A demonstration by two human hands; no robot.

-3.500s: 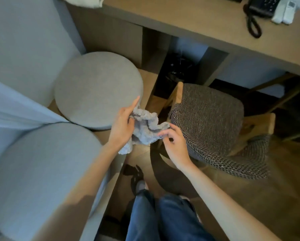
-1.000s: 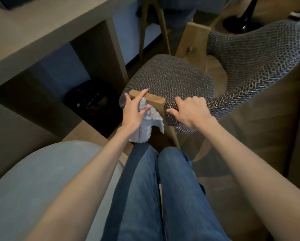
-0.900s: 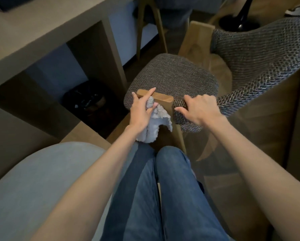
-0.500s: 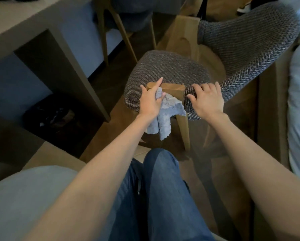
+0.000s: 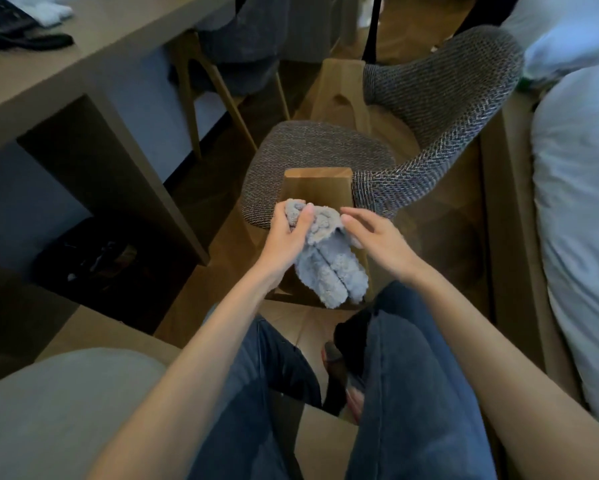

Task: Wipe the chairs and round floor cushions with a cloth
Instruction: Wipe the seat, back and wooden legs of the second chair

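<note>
Before chair (image 5: 317, 155), cloth (image 5: 332, 271) hangs between both hands (image 5: 284, 239) (image 5: 377, 242)

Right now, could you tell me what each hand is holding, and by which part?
The left hand grips the blue-grey cloth by its bunched upper end. The right hand touches its upper edge; a pinch cannot be told.

- The desk (image 5: 83, 60) and its side panel wall off the left; a strip of floor (image 5: 218, 202) lies open between the panel and the seat (image 5: 312, 150).
- A wooden post (image 5: 317, 183) stands at the seat's near edge, blocking a straight reach.
- The curved backrest (image 5: 440, 95) closes the seat's right side; its top is open from above.
- The bed (image 5: 582, 202) hems in the right.
- A round cushion (image 5: 48, 417) fills the lower left.
</note>
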